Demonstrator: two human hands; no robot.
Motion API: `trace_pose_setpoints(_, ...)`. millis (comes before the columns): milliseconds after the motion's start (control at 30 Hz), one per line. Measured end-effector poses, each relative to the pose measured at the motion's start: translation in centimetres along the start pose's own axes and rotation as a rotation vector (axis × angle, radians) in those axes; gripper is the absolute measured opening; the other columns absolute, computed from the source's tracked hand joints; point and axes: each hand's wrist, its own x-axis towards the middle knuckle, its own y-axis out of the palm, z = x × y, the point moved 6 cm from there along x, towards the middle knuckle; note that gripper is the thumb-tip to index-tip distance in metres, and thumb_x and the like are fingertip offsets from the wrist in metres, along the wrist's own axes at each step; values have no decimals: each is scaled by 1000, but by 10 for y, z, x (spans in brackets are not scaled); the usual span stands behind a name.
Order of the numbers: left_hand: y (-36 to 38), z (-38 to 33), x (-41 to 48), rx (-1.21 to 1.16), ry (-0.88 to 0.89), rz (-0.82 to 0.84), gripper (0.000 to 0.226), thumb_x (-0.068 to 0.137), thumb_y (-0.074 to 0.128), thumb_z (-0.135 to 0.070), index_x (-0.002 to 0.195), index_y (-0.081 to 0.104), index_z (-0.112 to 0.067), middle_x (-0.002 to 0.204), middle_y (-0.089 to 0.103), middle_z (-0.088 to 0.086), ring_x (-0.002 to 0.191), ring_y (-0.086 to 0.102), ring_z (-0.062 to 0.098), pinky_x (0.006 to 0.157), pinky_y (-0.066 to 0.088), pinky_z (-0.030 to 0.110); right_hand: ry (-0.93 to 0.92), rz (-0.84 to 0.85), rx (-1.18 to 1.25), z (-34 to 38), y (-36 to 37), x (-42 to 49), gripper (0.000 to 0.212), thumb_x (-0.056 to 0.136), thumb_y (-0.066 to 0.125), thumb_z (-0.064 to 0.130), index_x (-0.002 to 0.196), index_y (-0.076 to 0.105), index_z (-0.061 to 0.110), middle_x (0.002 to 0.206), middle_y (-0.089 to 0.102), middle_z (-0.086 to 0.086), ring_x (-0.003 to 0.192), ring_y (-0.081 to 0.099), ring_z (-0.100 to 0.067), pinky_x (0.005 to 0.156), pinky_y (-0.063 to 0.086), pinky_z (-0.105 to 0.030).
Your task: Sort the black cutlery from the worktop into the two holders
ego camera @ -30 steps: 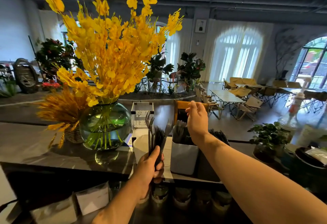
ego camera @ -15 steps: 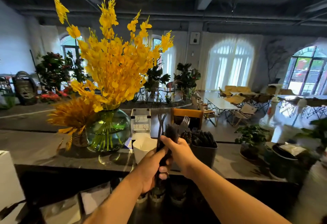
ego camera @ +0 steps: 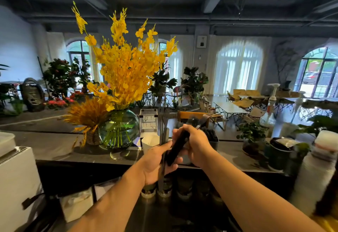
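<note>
My left hand (ego camera: 157, 164) grips a bunch of black cutlery upright, with fork tines (ego camera: 164, 121) sticking up above it. My right hand (ego camera: 195, 143) grips a few black forks (ego camera: 180, 144) from that bunch and tilts them to the right, tines blurred near the wooden chair back. Behind my right hand stands a dark holder (ego camera: 213, 140) full of black cutlery. The white holder is hidden behind my hands.
A green glass vase (ego camera: 118, 129) of yellow flowers stands left on the dark counter (ego camera: 45, 143), beside a clear sign stand (ego camera: 148, 121) and a white paper cup (ego camera: 149, 141). Potted plants (ego camera: 251, 136), a spray bottle (ego camera: 270, 107) and a cup stack (ego camera: 318, 169) crowd the right.
My right hand came back from the holders to the bunch in my left hand and took hold of a few forks, tilting them right. The camera view shifted down and left.
</note>
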Motion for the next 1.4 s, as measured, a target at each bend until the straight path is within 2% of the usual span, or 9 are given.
trace_pose_setpoints(167, -3, -2, -9, 66, 9, 17, 42, 109, 43, -44, 126, 75, -24, 133, 71, 8, 124, 66, 30, 107, 49, 53, -28, -125, 191, 23, -26, 3, 28, 99, 47, 17, 72, 42, 21, 56, 31, 2, 46, 28, -17, 50, 30, -30)
trace_pose_setpoints(333, -4, 2, -6, 187, -14, -61, 44, 104, 52, -49, 120, 78, -17, 86, 70, 6, 70, 64, 17, 73, 59, 36, -76, 76, -269, 15, -16, -11, 21, 96, 70, 24, 82, 58, 15, 53, 37, 3, 44, 33, -15, 45, 29, -26)
trace_pose_setpoints(467, -20, 7, 4, 154, -54, -130, 50, 109, 50, -43, 134, 63, -2, 67, 53, 3, 51, 43, 11, 53, 48, 28, -41, 205, -411, 11, -1, -15, 14, 97, 75, 20, 92, 68, 10, 56, 43, -2, 40, 42, -13, 39, 33, -24)
trace_pose_setpoints(600, -31, 18, 10, 200, -128, -74, 47, 110, 45, -42, 132, 59, -3, 64, 33, -4, 48, 27, 6, 44, 28, 20, -65, 230, -519, -1, 0, 0, 14, 96, 76, 21, 90, 66, 14, 72, 45, -15, 53, 40, -20, 45, 32, -24)
trace_pose_setpoints(733, -38, 26, 25, 194, -132, -100, 45, 105, 52, -52, 122, 55, -10, 64, 42, -2, 47, 33, 7, 43, 30, 20, -74, 210, -477, -11, -3, 19, 13, 95, 76, 22, 91, 67, 14, 75, 48, -14, 58, 45, -22, 48, 37, -27)
trace_pose_setpoints(833, -51, 29, 30, 192, -135, -139, 53, 97, 54, -64, 101, 74, -15, 73, 61, 4, 54, 49, 12, 47, 40, 23, -118, 25, -415, 7, -19, 34, 14, 98, 74, 20, 97, 69, 7, 54, 52, 0, 44, 44, -12, 42, 36, -23)
trace_pose_setpoints(1000, -94, 42, 46, 141, -130, -267, 59, 90, 58, -64, 120, 75, -17, 70, 56, 3, 51, 41, 12, 46, 34, 22, -272, -313, -184, 52, -56, 69, 13, 102, 69, 23, 101, 68, 10, 57, 47, 2, 48, 40, -12, 44, 35, -27)
trace_pose_setpoints(1233, -94, 44, 66, 223, -123, -259, 55, 106, 45, -54, 123, 68, -7, 57, 41, -5, 43, 37, 10, 43, 30, 20, -547, -346, -565, 65, -43, 105, 13, 103, 65, 21, 91, 69, 19, 75, 64, -1, 65, 56, -16, 57, 46, -32)
trace_pose_setpoints(1400, -94, 46, 75, 194, -148, -187, 49, 104, 47, -59, 99, 72, -17, 64, 26, -3, 49, 24, 10, 42, 27, 20, -230, -170, -865, 13, -43, 145, 9, 100, 70, 21, 92, 69, 17, 77, 66, -2, 71, 61, -20, 67, 49, -37)
